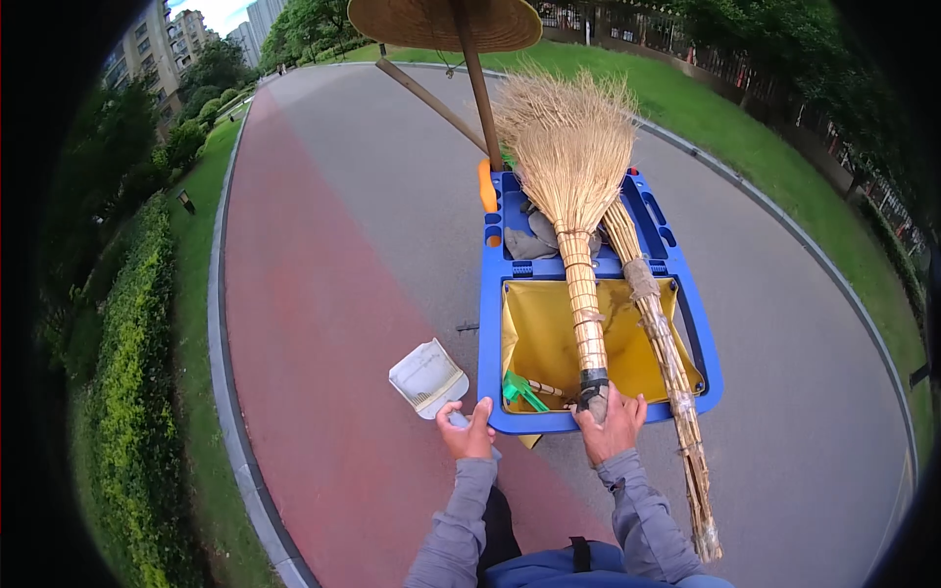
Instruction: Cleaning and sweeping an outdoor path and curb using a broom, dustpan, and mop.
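Before me stands a blue plastic cleaning cart (489,316) with a yellow waste bag (540,316) in its frame. My left hand (468,434) is closed around the grey handle of a white dustpan (428,373), against the cart's near left corner. My right hand (612,430) grips the black-taped handle end of a straw broom (581,176) at the cart's near edge. The broom lies lengthwise over the cart, bristles pointing away. To its right a second straw broom (669,375) lies across, its long handle sticking out past the near edge. A green plastic tool (522,391) rests inside the bag.
A straw hat (448,26) hangs on a pole (476,88) at the cart's far end, beside a slanting stick (430,99). Grey cloth (526,245) lies in the tray. Kerbs (220,331) and grass border the grey and red path, with a hedge on the left.
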`<state>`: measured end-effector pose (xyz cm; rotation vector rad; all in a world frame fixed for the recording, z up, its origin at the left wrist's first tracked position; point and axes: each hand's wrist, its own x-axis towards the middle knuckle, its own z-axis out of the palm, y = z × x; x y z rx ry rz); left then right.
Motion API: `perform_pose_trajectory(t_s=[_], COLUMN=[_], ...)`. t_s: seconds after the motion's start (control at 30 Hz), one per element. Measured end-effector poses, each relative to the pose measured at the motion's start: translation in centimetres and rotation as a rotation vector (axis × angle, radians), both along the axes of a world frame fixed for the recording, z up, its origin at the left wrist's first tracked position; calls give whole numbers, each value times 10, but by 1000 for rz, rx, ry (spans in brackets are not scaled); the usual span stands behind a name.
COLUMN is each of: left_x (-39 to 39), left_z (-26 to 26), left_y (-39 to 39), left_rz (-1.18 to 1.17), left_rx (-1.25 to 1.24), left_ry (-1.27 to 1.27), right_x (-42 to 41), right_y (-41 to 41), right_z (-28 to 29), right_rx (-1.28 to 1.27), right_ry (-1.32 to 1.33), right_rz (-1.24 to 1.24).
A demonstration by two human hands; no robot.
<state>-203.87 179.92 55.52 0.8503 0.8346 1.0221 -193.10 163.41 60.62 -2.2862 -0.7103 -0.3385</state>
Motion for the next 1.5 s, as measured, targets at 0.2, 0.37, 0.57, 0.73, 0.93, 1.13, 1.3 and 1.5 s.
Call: perform_pose_trajectory(t_s=[0.2,0.37,0.57,0.73,0.93,1.13,1.3,1.5], left_x=[25,40,34,42,73,95,144,162], left_z=[-12,-4,-4,-21,-21,-10,-7,-38], left_y=[13,31,60,63,73,53,23,-15], left_rz=[-53,-90,-71,-80,-53,-141,-191,-264], left_rx=[27,92,101,80,39,35,-24,-2], left_ry=[36,26,-13,9,-18,-34,-178,-169], right_x=[24,48,42,88,62,-118,-111,-162], right_y=[6,25,-37,-47,-108,-146,-153,-144], right_z=[-5,29,110,65,64,-4,-8,-44], right_rx=[-96,-248,-119,-337,-205,-187,-125,-136], right_ry=[80,291,-461,110,76,86,61,-16], right_rz=[-59,68,-186,-222,-153,-258,-327,-243])
